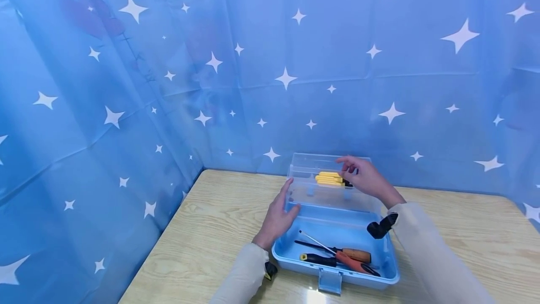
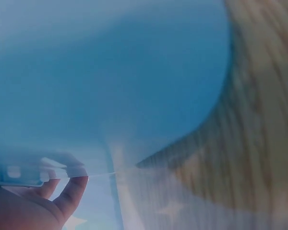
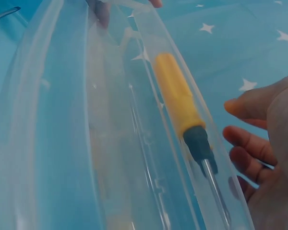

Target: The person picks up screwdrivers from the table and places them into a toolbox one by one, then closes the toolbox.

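Observation:
A blue toolbox (image 1: pixel 291 262) stands with its clear lid (image 1: pixel 303 159) raised. My left hand (image 1: pixel 276 217) holds the lid's left edge, thumb on the near side; fingers (image 2: pixel 76 194) reach the rim in the left wrist view. In the lid compartment lies a yellow-handled screwdriver (image 3: pixel 175 93) with a black collar and metal shaft. Beside this compartment, my right hand (image 1: pixel 364 177) has loosely bent, spread fingers (image 3: pixel 249 143) with nothing between them. Inside the box lie an orange-and-black screwdriver (image 1: pixel 350 262), a wooden-handled screwdriver (image 1: pixel 356 254) and a black-handled tool (image 1: pixel 319 260).
The box rests on a wood-grain table (image 1: pixel 202 229). Its front latch (image 1: pixel 330 281) hangs down. Close behind the lid, a blue curtain (image 1: pixel 253 107) with white stars spans the back and the left side.

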The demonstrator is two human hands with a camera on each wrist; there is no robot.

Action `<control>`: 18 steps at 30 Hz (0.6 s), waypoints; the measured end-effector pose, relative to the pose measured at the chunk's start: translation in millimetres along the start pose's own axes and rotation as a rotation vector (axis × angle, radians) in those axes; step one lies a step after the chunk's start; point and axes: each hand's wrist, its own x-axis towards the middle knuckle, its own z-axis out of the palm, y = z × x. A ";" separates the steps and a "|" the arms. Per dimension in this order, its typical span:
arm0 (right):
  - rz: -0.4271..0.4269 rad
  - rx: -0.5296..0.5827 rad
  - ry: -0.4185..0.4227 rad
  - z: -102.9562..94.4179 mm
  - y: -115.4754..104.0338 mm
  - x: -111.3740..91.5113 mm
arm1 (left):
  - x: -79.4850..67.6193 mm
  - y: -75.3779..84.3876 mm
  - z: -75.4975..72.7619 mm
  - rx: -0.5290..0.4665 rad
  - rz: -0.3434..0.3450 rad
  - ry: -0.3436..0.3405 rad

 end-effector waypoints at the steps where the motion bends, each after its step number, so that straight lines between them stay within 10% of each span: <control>1: -0.007 0.003 0.005 -1.0 0.5 -1.1 | -0.1 0.2 -0.4 -0.001 0.002 -0.002; 18: -0.037 0.019 0.126 -12.9 13.7 -24.8 | -1.3 -1.5 -1.8 0.040 0.022 0.003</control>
